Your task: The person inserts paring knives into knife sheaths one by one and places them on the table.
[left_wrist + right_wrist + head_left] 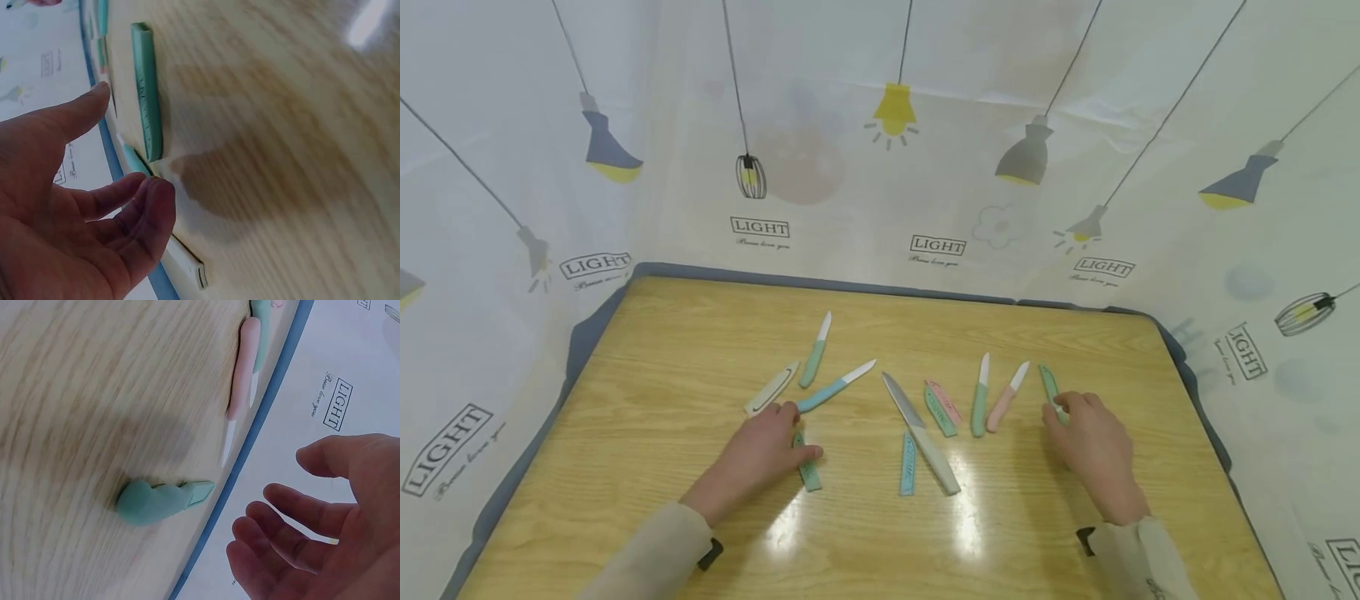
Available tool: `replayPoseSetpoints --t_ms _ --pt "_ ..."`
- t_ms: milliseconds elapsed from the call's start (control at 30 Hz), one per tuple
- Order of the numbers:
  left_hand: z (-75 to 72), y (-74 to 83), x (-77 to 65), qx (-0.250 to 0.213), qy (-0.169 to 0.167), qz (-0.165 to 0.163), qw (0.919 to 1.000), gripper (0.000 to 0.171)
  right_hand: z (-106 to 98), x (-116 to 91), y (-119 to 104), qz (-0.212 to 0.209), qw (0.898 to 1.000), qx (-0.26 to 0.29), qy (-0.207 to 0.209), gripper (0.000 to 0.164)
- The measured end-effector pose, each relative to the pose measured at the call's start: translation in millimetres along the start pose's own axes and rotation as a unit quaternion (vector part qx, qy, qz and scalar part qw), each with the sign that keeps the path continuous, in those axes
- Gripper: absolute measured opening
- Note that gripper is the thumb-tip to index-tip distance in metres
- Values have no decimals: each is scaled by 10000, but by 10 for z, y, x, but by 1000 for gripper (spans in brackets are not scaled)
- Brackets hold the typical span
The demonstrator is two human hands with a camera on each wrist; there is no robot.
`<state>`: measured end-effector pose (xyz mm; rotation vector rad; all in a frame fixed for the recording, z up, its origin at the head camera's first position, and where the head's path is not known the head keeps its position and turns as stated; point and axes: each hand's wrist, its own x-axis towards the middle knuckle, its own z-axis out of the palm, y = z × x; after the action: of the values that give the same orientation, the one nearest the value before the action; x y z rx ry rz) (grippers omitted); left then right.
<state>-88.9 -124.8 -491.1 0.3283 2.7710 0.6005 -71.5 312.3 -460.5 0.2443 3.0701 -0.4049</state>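
Large knife (934, 461) and blue sheath (908, 464) lie between my hands in the head view; a green sheath (809, 473) is just beside my left hand (760, 446), a sheathed green knife (1049, 385) by my right hand (1093, 442). In the left wrist view my fingers bend loosely, thumb apart, holding nothing. In the right wrist view my relaxed, empty fingers face the green knife, a pink knife (245, 369) lying thumbward.

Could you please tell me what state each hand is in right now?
Left hand: open, fingers loosely bent, holding nothing.
Right hand: open, fingers loosely bent, holding nothing.
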Motion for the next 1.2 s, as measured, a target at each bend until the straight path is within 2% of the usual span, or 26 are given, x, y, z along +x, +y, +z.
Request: replayPoseSetpoints --t_ms 67,233,400,600,767,867,967,1033,1200 --pt "26 13 -21 188 -6 92 9998 59 -8 1 -17 -20 10000 19 -29 51" --pt "66 20 -50 270 66 223 9994 54 -13 3 -38 -116 9999 76 10 51" --pt "28 28 -59 96 14 364 9993 50 2 23 -65 -168 9997 186 43 50" --pt "-21 54 -63 202 4 597 9980 41 48 59 -128 -322 9987 392 -73 49" --pt "0 28 -53 230 85 658 9975 32 81 91 -201 -321 9982 467 -197 47" --pt "8 12 -39 174 120 566 9982 30 101 120 -257 -380 9977 510 -219 48" --pt "-12 10 -27 -46 175 490 9986 29 131 159 -311 -497 9971 561 -168 50" --pt "-42 13 -13 -374 249 456 9980 30 153 192 -349 -538 9968 571 -149 50" --pt "-122 27 51 -1304 483 513 9890 31 203 296 -484 -462 9963 611 -393 51"
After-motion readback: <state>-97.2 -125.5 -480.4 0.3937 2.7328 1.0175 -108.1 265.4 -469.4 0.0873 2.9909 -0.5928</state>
